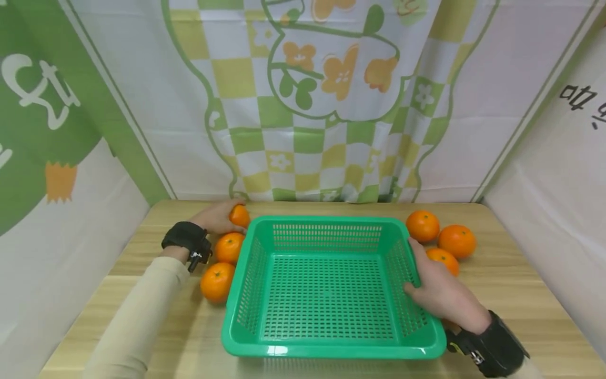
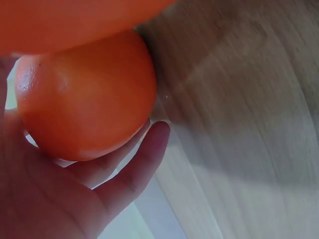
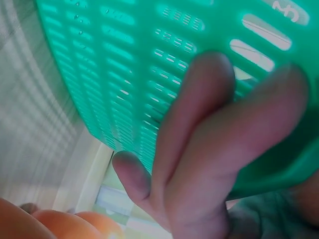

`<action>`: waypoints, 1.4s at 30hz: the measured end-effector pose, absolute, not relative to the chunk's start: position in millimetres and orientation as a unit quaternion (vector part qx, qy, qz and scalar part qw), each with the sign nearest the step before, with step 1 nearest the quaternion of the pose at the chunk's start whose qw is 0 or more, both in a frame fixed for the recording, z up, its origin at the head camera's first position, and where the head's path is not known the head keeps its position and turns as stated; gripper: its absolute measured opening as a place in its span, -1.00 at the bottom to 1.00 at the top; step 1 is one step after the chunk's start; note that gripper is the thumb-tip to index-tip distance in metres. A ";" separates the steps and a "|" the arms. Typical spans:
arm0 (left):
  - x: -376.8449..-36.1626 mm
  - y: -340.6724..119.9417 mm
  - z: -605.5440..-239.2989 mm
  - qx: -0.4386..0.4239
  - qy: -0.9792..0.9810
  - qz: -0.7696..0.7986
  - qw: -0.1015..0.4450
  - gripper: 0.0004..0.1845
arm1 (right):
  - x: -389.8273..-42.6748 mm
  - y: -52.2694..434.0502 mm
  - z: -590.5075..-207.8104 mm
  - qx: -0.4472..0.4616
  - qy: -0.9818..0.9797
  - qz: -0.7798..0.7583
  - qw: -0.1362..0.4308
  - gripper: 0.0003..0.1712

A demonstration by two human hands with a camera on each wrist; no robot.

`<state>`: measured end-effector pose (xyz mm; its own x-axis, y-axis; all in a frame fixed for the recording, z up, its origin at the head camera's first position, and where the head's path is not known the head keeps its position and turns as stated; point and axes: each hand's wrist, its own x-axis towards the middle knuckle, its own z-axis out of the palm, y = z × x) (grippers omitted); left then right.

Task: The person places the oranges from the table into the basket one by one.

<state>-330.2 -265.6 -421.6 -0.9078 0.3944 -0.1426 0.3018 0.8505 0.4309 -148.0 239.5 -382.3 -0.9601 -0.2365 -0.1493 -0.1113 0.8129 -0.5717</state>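
Note:
A green plastic basket (image 1: 326, 295) with slotted walls sits on the wooden table, nothing inside it. At its far left corner, my left hand (image 1: 216, 217) holds an orange (image 1: 239, 216), fingers curved around its side. The left wrist view has that orange (image 2: 89, 99) against the palm, with another orange (image 2: 75, 20) close to the camera. My right hand (image 1: 440, 289) grips the basket's right rim, thumb inside and the other fingers outside. Those fingers (image 3: 214, 134) lie against the slotted outer wall in the right wrist view.
Two more oranges, a middle one (image 1: 229, 248) and a near one (image 1: 218, 282), line the basket's left side. Three oranges (image 1: 456, 241) cluster beyond my right hand. A patterned cloth (image 1: 326, 158) hangs behind the table, with cloth walls at both sides.

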 end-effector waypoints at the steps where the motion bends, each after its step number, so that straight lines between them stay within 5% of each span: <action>1: -330.4 -265.3 -421.2 0.183 0.955 0.206 0.114 0.00 | -148.1 239.5 -381.5 -0.090 0.946 -0.291 0.108 0.21; 26: -328.2 -269.5 -423.9 0.206 0.943 0.243 0.095 -0.17 | -146.5 240.4 -386.5 -0.083 0.936 -0.320 0.122 0.22; 42: -305.5 -262.0 -380.6 0.207 0.950 0.225 0.067 -0.17 | -145.6 237.5 -385.3 -0.093 0.938 -0.314 0.115 0.21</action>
